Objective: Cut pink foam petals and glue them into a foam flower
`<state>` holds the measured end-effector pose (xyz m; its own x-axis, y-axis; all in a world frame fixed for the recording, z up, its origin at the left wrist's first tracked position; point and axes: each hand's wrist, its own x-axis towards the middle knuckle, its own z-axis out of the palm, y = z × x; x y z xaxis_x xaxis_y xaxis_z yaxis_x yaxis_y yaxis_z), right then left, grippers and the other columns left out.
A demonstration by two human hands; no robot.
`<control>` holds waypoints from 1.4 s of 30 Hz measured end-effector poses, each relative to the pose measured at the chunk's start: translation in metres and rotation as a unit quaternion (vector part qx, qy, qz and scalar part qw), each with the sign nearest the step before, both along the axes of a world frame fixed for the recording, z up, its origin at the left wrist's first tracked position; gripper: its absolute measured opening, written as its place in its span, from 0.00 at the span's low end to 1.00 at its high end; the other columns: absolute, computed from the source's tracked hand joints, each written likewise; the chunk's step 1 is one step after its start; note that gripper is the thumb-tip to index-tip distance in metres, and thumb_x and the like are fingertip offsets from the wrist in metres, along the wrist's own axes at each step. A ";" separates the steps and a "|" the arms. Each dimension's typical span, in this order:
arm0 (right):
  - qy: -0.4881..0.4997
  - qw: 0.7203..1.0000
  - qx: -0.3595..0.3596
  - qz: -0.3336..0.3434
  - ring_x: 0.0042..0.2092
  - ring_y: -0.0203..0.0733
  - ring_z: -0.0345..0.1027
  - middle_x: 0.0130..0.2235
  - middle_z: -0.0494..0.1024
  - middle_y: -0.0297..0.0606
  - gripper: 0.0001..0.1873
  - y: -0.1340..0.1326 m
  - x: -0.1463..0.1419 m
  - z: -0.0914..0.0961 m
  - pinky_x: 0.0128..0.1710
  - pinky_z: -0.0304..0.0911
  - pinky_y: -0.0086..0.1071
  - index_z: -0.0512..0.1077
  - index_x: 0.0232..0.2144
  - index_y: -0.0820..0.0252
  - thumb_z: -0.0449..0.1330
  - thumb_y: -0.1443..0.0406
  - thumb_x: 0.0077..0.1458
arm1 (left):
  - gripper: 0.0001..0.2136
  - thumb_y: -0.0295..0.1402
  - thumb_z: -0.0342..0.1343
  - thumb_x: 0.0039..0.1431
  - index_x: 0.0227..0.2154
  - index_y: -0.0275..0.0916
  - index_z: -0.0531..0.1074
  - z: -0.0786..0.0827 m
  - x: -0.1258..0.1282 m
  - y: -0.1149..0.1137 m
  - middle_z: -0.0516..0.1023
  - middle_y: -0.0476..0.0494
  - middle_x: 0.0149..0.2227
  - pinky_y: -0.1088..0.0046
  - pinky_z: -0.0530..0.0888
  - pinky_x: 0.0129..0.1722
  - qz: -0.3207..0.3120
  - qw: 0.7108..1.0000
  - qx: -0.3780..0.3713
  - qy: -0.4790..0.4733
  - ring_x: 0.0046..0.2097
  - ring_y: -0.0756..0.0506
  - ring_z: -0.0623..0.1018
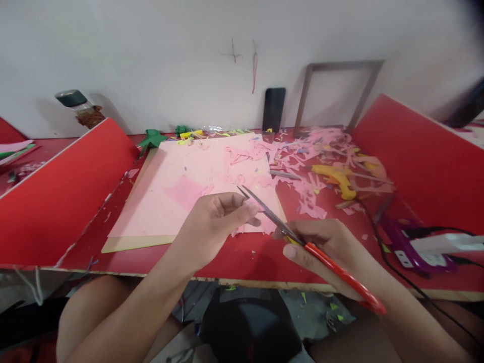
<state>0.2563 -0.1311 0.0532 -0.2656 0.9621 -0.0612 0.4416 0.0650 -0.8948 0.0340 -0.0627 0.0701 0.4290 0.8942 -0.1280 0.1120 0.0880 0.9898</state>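
Between its thumb and fingers my left hand point(223, 217) pinches a small piece of pink paper point(254, 202). My right hand point(321, 247) is closed around a pair of scissors point(278, 223) with red handles. The scissor blades point up and left, slightly apart, and lie at the pink piece by my left fingertips. Under both hands is a stack of large pale pink sheets point(147, 201). A darker pink square of paper point(185, 191) rests on the stack, left of my hands.
Pink paper scraps point(310, 151) are heaped at the right, around a yellow glue gun point(336, 179). A purple power strip point(419, 252) with plugs sits at the right edge. Red partitions point(68, 191) flank the table. A phone point(274, 110) and an empty frame point(308, 96) lean on the wall.
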 end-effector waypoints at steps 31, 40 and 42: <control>0.170 0.984 0.018 -0.038 0.35 0.42 0.74 0.33 0.77 0.37 0.22 0.013 0.002 -0.012 0.35 0.69 0.31 0.70 0.41 0.57 0.65 0.47 0.56 | 0.10 0.42 0.62 0.62 0.34 0.39 0.79 0.001 0.006 -0.001 0.82 0.46 0.39 0.71 0.72 0.42 -0.042 0.989 0.099 0.098 0.40 0.46 0.79; 0.210 0.966 0.051 -0.141 0.28 0.34 0.68 0.29 0.77 0.32 0.17 0.013 -0.019 -0.012 0.29 0.66 0.28 0.69 0.37 0.58 0.72 0.64 0.47 | 0.04 0.35 0.60 0.63 0.34 0.41 0.77 -0.011 0.010 -0.005 0.78 0.49 0.45 0.69 0.69 0.49 -0.111 0.951 0.220 0.186 0.48 0.46 0.77; 0.205 0.969 0.043 -0.133 0.26 0.33 0.67 0.28 0.77 0.32 0.16 0.013 -0.021 -0.011 0.28 0.65 0.27 0.70 0.36 0.58 0.71 0.66 0.46 | 0.03 0.33 0.60 0.63 0.34 0.41 0.76 -0.014 0.010 -0.006 0.78 0.49 0.45 0.69 0.69 0.49 -0.120 0.944 0.233 0.200 0.48 0.46 0.77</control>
<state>0.2353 -0.1177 0.0425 0.0068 0.9968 0.0799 0.0621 0.0793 -0.9949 0.0440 -0.0685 0.0561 0.6273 0.7764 0.0603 0.4458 -0.4216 0.7896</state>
